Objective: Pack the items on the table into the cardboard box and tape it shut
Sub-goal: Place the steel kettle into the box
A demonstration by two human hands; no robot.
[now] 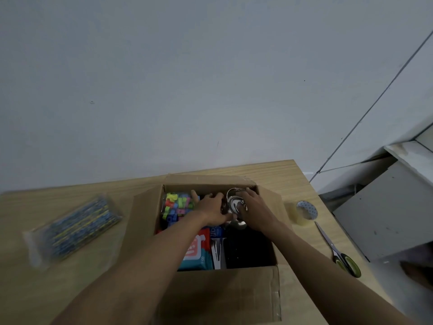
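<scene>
On the far left of the light wooden bench (293,174) lies a clear plastic bag of blue and yellow sticks (75,227). It is not yet in the box. It is long, so it may not fit if the space gets used up first.

Next to it stands the open brown cardboard box (229,292), with its flaps folded out. At its far left is a clear bag of bright plastic pieces (175,205). Nearer lies a red and blue soft pack (196,249).

The left grip (212,211) is inside the box, pressed against the left side of a shiny silver metal thing (234,202). It is hard to tell if its fingers wrap round it. The right grip (255,207) has its fingers curled over the right side of the same thing, at the far right of the box.

The metal looks smooth and slippery. It could slide out and bang down on the things below. If it sits too high, the flaps will not shut flat.

To the right of the box stands a roll of clear sticky tape (304,213). Nearer lies a pair of metal scissors with green and black handles (337,252), close to the right edge of the bench. An arm swinging back could knock them off.
</scene>
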